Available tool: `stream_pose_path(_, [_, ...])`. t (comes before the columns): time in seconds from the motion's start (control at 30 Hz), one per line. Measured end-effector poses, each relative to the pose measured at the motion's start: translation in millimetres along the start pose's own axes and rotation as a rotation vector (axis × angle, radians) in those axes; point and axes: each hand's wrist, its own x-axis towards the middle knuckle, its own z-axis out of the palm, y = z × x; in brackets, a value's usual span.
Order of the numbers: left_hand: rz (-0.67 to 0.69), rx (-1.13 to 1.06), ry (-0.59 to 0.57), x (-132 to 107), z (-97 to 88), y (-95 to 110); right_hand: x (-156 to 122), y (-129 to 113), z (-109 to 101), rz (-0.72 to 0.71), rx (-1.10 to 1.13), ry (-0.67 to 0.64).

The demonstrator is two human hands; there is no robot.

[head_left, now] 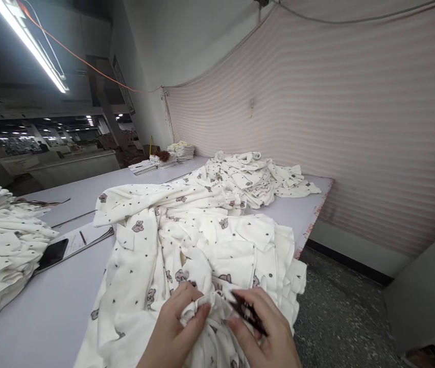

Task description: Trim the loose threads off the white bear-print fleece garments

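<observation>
White garments printed with grey bears and small dark specks (187, 245) lie heaped in front of me. My left hand (181, 324) pinches a gathered edge of one garment between thumb and fingers. In my right hand (265, 327) is a pair of dark thread snips (248, 312), its pointed blades aimed left toward the pinched cloth. The fabric hangs down between both hands, and its lower part leaves the bottom of the view. Whether the blades touch the cloth I cannot tell.
Another pile of the same printed garments (3, 245) stands at the left, beside papers (87, 237) and a dark phone-like object (52, 254). Further back are a crumpled garment heap (248, 176) and folded stacks (181, 150). The table's right edge (315, 212) drops to a speckled floor.
</observation>
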Motion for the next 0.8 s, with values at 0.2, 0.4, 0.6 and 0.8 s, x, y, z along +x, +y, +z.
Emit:
stream_pose_path(0.2, [0.17,0.044,0.088,-8,7.6,-7,-7,5,7,-0.019,-0.096,-0.087])
stream_pose_path(0.4, [0.077,-0.006,0.018,-7,3.5,0,-8,5,8,-0.011,-0.037,-0.053])
stream_pose_path(0.6, [0.064,-0.118,-0.02,-5,0.9,3,-6,-2,20,-0.035,0.113,-0.002])
stream_pose_path(0.8, [-0.07,-0.197,-0.034,-13,-0.9,3,-1,-6,30,0.027,0.099,-0.029])
